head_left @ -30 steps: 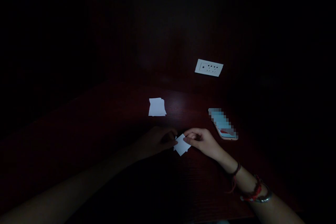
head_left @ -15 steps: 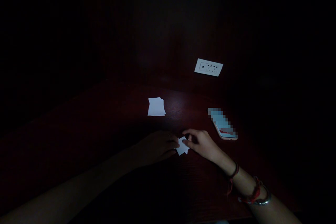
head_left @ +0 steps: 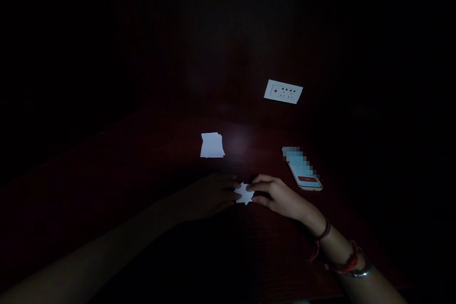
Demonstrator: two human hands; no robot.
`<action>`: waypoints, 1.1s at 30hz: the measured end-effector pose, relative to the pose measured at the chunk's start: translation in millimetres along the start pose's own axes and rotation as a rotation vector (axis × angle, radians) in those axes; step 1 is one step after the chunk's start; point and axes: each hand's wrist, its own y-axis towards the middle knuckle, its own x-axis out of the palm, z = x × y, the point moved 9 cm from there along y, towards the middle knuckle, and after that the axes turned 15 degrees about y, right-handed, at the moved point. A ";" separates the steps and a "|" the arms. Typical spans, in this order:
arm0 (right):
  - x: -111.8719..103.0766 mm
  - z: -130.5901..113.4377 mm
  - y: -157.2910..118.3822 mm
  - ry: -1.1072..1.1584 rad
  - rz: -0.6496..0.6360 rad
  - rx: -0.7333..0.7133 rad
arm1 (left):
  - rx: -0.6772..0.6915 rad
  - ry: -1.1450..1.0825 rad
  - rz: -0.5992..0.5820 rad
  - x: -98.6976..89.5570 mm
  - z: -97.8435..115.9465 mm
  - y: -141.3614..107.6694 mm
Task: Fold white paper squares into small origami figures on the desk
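Small white pieces of paper (head_left: 244,193) lie between my two hands near the middle of the dark red table, their corners sticking out at different angles. My left hand (head_left: 217,195), in deep shadow, grips their left edge with its fingertips. From the right, my right hand (head_left: 273,194) has its thumb and fingers closed on the opposite edge. A ring shows on the left hand, and red cords and a silver bangle circle the right wrist. Beyond my hands rests a loose stack of white paper sheets (head_left: 213,145).
To the right lies a phone (head_left: 305,173) with its screen lit and partly blurred out. A white wall socket (head_left: 283,91) is set in the dark panel behind the table (head_left: 160,147). The surroundings are very dark.
The white pieces between my hands have turned and shifted slightly left, more square to me. My right fingers have moved from their top onto the right edge. Stack and phone stay put.
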 end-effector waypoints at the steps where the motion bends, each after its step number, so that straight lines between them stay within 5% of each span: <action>1: 1.3 -0.8 -0.2 -0.003 -0.017 -0.008 | 0.004 0.003 0.002 0.3 0.2 0.0; 15: 3.1 -4.3 -1.1 -0.193 -0.064 -0.081 | 0.024 0.077 -0.024 3.3 0.5 -1.0; 22: -2.2 -2.5 -3.1 -0.196 -0.042 -0.103 | -0.043 0.043 -0.018 -1.8 -1.6 0.3; 33: -1.5 -7.6 -0.8 -0.098 -0.020 -0.127 | -0.087 0.042 -0.105 14.8 -7.7 -1.3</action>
